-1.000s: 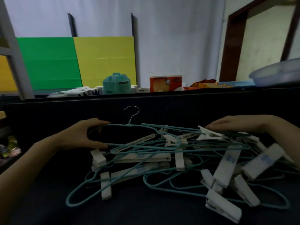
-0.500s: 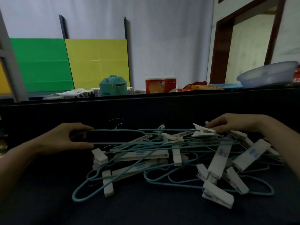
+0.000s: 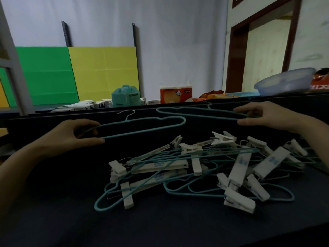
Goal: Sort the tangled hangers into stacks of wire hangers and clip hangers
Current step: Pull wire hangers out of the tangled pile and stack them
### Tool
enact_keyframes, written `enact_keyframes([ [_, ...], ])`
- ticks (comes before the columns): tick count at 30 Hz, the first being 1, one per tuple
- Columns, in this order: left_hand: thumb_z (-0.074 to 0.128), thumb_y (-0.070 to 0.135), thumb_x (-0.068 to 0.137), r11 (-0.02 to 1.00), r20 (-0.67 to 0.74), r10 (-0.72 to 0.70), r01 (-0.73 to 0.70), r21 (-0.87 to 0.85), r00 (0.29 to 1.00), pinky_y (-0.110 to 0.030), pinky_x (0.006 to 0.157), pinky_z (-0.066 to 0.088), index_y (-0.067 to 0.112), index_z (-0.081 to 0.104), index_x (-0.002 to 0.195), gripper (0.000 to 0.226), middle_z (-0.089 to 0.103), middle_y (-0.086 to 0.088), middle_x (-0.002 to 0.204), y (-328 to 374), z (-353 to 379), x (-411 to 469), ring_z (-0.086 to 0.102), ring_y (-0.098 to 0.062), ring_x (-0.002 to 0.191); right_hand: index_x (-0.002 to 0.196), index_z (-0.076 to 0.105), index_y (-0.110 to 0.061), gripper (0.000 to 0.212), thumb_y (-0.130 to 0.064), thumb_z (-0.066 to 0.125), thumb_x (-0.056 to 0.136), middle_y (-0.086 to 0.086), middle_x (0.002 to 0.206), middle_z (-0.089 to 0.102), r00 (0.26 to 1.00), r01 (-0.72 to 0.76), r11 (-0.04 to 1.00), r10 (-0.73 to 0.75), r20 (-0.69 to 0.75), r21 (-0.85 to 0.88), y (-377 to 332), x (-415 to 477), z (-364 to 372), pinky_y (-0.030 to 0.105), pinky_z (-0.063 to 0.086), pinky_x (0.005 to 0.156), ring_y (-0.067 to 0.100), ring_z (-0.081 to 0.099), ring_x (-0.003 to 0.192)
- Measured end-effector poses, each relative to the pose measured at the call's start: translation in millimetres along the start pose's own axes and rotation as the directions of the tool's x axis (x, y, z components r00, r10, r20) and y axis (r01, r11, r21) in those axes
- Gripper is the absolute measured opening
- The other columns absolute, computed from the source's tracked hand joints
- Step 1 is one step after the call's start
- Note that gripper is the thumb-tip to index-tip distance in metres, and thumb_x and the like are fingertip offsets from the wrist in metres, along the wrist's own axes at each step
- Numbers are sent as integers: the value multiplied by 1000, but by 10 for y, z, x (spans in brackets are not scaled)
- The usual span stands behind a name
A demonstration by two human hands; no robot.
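Head view: left hand (image 3: 71,138) pinches one wire hanger (image 3: 126,120), right hand (image 3: 267,116) pinches another wire hanger (image 3: 195,116), both above tangled pile (image 3: 195,166) on bench (image 3: 160,229). Risk: one-end grips, so hangers cd swing & hooks snag pile or each other.

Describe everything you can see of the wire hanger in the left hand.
The teal wire hanger is thin wire with a teal coating, bent into a long, flat loop. A bare metal hook rises from its top. The left hand pinches its left end and holds it nearly level, right end slightly higher, above the tangled pile and clear of it. Nothing else touches it.
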State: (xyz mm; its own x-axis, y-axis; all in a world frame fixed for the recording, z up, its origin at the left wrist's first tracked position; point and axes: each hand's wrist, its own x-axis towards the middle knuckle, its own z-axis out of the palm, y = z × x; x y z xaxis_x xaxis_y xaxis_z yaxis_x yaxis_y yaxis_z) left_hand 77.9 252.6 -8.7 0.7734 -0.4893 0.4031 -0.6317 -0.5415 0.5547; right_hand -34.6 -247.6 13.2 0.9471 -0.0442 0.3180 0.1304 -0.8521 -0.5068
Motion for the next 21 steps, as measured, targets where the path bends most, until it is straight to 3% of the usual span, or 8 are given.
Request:
enact_keyframes([
  [6, 71, 54, 52, 995, -14, 94, -93, 35, 995, -15, 72, 43, 35, 57, 110, 62, 65, 14, 96, 398, 222, 278, 60, 0, 87, 125, 55, -31, 83, -66, 65, 50, 2, 110, 59, 966, -38, 993, 7, -260, -113, 163, -418, -274, 30, 42, 82, 11, 56, 93],
  [11, 69, 62, 47, 982, -7, 185, -185, 47, 983, -18, 76, 42, 27, 58, 112, 75, 63, 12, 96, 911, 655, 564, 57, 0, 91, 119, 61, -29, 81, -67, 66, 48, -3, 100, 64, 933, -127, 985, 78, -351, -118, 368, -918, -604, 30, 42, 79, 7, 57, 89],
  [15, 64, 69, 47, 945, 11, 310, -310, 104, 951, -29, 77, 48, 26, 61, 100, 69, 64, 6, 90, 1379, 1108, 754, 60, -12, 86, 112, 63, -33, 76, -69, 66, 45, -7, 91, 63, 893, -202, 970, 126, -433, -133, 602, -1372, -914, 31, 42, 77, 8, 58, 86],
  [19, 60, 72, 48, 901, 44, 403, -405, 158, 914, -37, 75, 49, 14, 61, 108, 84, 62, 2, 89, 1916, 1636, 920, 59, -17, 83, 108, 62, -35, 69, -65, 68, 47, -11, 99, 60, 874, -247, 962, 170, -456, -113, 845, -1860, -1269, 32, 45, 82, 9, 59, 88],
  [21, 59, 72, 49, 894, 66, 419, -424, 145, 905, -33, 71, 47, 13, 61, 109, 84, 60, 4, 86, 2204, 1910, 968, 58, -15, 81, 109, 62, -32, 69, -61, 69, 47, -13, 102, 58, 868, -265, 958, 187, -460, -109, 980, -2102, -1451, 29, 43, 80, 4, 59, 86],
])
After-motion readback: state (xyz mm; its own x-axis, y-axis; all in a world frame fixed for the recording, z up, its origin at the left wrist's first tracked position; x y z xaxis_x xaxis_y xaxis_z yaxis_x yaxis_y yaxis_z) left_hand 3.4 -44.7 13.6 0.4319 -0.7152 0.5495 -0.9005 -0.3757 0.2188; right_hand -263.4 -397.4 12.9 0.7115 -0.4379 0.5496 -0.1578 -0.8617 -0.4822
